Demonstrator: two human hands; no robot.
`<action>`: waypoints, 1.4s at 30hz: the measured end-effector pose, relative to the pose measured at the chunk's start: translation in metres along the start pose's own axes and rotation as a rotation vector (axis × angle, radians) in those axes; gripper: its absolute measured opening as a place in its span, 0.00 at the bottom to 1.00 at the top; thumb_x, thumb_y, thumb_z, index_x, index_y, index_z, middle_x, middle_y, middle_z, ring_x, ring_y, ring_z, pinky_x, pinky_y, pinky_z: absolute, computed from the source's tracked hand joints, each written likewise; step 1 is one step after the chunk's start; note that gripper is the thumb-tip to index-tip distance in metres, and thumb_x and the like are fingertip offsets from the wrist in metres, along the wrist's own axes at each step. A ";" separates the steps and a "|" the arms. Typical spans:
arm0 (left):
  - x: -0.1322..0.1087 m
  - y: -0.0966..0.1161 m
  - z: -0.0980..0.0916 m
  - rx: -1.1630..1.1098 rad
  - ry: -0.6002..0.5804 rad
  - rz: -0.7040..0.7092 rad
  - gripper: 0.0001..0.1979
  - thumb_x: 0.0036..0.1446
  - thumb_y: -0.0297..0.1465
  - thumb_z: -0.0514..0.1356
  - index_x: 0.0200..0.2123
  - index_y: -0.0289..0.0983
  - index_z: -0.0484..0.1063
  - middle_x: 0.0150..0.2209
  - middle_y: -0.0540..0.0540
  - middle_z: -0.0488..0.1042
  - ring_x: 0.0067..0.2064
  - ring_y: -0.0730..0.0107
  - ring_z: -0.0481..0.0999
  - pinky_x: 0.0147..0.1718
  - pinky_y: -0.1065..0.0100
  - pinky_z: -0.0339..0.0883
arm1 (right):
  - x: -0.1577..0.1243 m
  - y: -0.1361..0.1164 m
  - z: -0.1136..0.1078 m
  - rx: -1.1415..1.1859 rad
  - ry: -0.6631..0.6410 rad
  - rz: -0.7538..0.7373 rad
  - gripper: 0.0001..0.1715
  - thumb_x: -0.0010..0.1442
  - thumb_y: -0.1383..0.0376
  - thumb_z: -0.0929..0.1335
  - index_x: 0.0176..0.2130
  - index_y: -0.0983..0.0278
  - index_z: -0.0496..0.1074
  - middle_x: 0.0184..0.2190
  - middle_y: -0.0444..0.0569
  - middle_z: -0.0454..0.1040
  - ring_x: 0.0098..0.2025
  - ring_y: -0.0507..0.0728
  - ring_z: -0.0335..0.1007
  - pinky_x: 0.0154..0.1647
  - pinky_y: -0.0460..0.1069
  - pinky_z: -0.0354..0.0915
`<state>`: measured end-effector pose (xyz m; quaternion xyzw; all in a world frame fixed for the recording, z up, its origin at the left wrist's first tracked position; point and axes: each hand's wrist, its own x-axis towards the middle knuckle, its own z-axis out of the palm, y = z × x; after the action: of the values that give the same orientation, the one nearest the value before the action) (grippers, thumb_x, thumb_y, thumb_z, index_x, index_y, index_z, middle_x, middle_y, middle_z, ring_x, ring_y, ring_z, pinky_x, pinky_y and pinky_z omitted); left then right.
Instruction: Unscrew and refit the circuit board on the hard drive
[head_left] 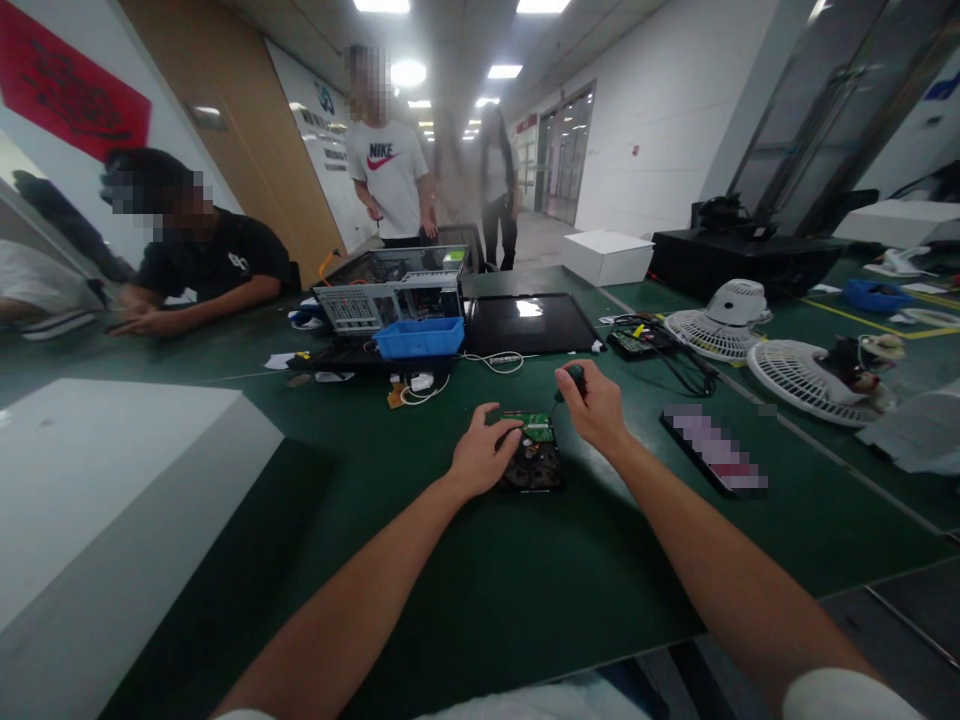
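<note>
A hard disk drive (540,468) lies on the green table in front of me, its green circuit board facing up at the far end. My left hand (484,450) rests over its left side, thumb and fingers apart, fingertips touching the board. In my right hand (596,405) is a screwdriver (574,378) with a dark green handle, gripped in closed fingers. Its thin shaft points down toward the drive's far right corner; whether the tip touches is too small to tell.
Beyond the drive stand a blue tray (420,338), an opened computer case (390,290) and a black panel (529,322). A phone (712,450) lies right, near white fan parts (814,380). A white box (120,480) fills the left. People are across the table.
</note>
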<state>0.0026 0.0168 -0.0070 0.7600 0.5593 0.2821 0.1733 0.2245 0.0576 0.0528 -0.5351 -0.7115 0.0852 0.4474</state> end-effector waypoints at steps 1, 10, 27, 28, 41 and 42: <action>0.000 -0.001 0.001 -0.001 0.001 0.002 0.19 0.69 0.45 0.51 0.56 0.50 0.75 0.67 0.47 0.54 0.60 0.58 0.70 0.61 0.55 0.65 | 0.000 0.000 0.000 0.003 0.000 -0.001 0.24 0.69 0.46 0.60 0.46 0.61 0.71 0.33 0.50 0.79 0.35 0.59 0.74 0.39 0.50 0.64; 0.001 -0.001 0.001 -0.004 -0.001 -0.007 0.19 0.69 0.44 0.52 0.56 0.49 0.76 0.66 0.46 0.57 0.60 0.57 0.70 0.61 0.55 0.66 | -0.001 -0.001 0.002 -0.011 0.001 -0.035 0.23 0.69 0.48 0.60 0.45 0.61 0.71 0.35 0.50 0.79 0.35 0.58 0.74 0.41 0.50 0.63; 0.001 -0.003 0.002 0.004 0.003 0.007 0.19 0.69 0.44 0.53 0.56 0.49 0.76 0.65 0.47 0.58 0.62 0.58 0.69 0.61 0.56 0.66 | -0.002 0.004 0.008 0.024 0.016 -0.104 0.27 0.67 0.51 0.64 0.59 0.62 0.68 0.43 0.54 0.77 0.43 0.61 0.74 0.45 0.54 0.68; 0.001 -0.002 0.002 0.004 0.004 0.008 0.18 0.69 0.44 0.53 0.56 0.49 0.76 0.65 0.47 0.59 0.62 0.58 0.69 0.61 0.56 0.66 | -0.003 0.003 0.008 0.021 0.022 -0.133 0.27 0.68 0.52 0.63 0.60 0.61 0.67 0.45 0.55 0.77 0.44 0.62 0.73 0.47 0.55 0.68; 0.001 -0.007 0.006 -0.008 0.042 0.036 0.17 0.69 0.43 0.54 0.55 0.48 0.77 0.64 0.46 0.60 0.59 0.58 0.72 0.60 0.56 0.67 | -0.003 0.016 0.020 0.091 0.153 -0.224 0.27 0.64 0.55 0.69 0.58 0.60 0.64 0.45 0.53 0.76 0.40 0.60 0.76 0.45 0.57 0.73; 0.002 -0.008 0.007 -0.009 0.047 0.039 0.17 0.69 0.42 0.54 0.54 0.48 0.77 0.64 0.46 0.61 0.58 0.58 0.72 0.60 0.57 0.67 | -0.002 0.017 0.021 0.089 0.167 -0.236 0.26 0.63 0.55 0.70 0.57 0.60 0.64 0.45 0.53 0.76 0.40 0.60 0.76 0.44 0.57 0.74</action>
<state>0.0013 0.0213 -0.0168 0.7632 0.5469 0.3055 0.1581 0.2212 0.0700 0.0292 -0.4328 -0.7252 0.0186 0.5353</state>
